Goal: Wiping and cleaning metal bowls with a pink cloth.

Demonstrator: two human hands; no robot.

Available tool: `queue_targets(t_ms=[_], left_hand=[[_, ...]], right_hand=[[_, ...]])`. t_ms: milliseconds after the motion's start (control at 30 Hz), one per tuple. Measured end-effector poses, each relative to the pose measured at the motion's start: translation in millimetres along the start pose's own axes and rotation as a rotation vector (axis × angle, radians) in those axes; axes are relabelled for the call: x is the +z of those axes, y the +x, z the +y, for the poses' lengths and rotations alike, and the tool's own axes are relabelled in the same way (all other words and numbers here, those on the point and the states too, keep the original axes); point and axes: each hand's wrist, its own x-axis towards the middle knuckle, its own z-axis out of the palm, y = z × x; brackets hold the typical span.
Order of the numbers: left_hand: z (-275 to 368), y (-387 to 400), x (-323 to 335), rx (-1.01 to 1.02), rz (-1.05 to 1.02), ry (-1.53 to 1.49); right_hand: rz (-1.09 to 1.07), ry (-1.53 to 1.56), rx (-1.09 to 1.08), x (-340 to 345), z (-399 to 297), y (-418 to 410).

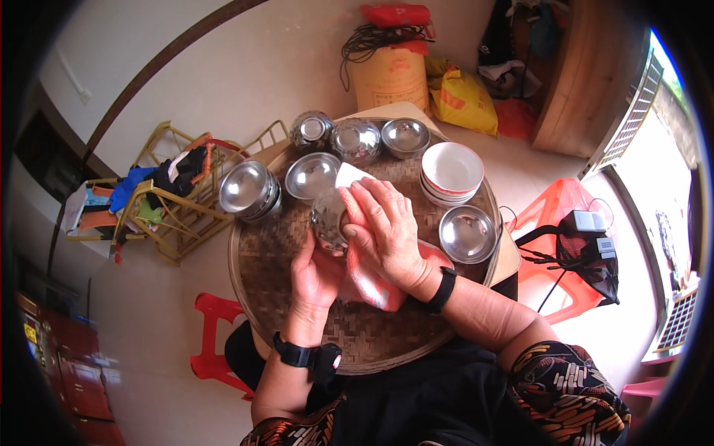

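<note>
My left hand [315, 273] grips a shiny metal bowl [326, 220] from below and its near side, holding it tilted above the woven tray. Pressed to that bowl is a pink and white cloth [362, 267], with my right hand [387, 234] closed over it. Part of the cloth hangs down behind my right wrist. The bowl's inside is mostly hidden by my right hand and the cloth. Just beyond, another metal bowl [312, 175] rests on the tray. A single metal bowl [467, 234] sits to the right of my right hand.
On the round woven bamboo tray [268, 267] stand stacked metal bowls [245, 189], upturned metal bowls [357, 139], an upright metal bowl [406, 136] and stacked white bowls [452, 167]. Red plastic stools [209, 334] flank the table. A bamboo chair [167, 206] holds clothes at left.
</note>
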Motion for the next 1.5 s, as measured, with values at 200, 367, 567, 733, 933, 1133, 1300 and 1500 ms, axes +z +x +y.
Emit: queue_targets(t_ms=[200, 367, 567, 733, 933, 1133, 1300, 1500], left_hand=[[-5, 0, 2, -0.034, -0.005, 0.038], [-6, -1, -19, -0.026, -0.031, 0.19], [-15, -6, 15, 0.056, 0.039, 0.202], [-12, -13, 18, 0.128, 0.021, 0.412], [-13, -12, 24, 0.119, 0.128, 0.507], [-15, -10, 22, 0.167, 0.164, 0.501], [-12, -10, 4, 0.223, 0.181, 0.529], [-13, -6, 18, 0.215, 0.264, 0.327]], right_hand=[[-0.032, -0.073, -0.116, 1, -7, -3], [-0.078, -0.064, -0.264, 3, -16, -4], [-0.12, 0.052, -0.192, -1, -12, -3], [-0.099, 0.281, -0.086, -7, -5, 4], [-0.082, 0.317, -0.048, -5, 0, 4], [-0.067, 0.352, 0.106, 3, 14, 1], [-0.082, 0.142, 0.01, 5, 7, 0], [-0.163, 0.007, -0.146, -4, -23, 1]])
